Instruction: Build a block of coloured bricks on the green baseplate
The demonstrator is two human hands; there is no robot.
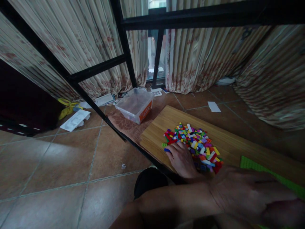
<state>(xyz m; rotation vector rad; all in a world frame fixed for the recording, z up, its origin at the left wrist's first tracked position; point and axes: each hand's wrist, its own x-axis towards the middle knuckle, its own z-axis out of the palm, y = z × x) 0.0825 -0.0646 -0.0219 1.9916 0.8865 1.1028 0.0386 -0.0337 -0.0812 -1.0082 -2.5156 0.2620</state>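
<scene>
A pile of small, many-coloured toy bricks (190, 135) lies on a wooden board. At the near left edge of the pile is my right hand (183, 159), its fingers closed around a small blue toy brick (167, 149) that sticks out at the fingertips. My left forearm crosses over in front, hiding the right wrist. Farther right, my left hand (252, 190) is over the near side of a green studded baseplate (252, 163). Its fingers are dark and blurred, so their grip does not show. A light green brick (164, 144) sits just beyond the blue one.
Behind the wooden board (158, 127) stands a clear plastic tub (134, 103) on a brown mat (124, 122). A black metal frame (95, 109) slants across the left. White packaging (75, 120) and a paper piece (213, 107) lie on the tiled floor. Curtains (190, 60) hang behind.
</scene>
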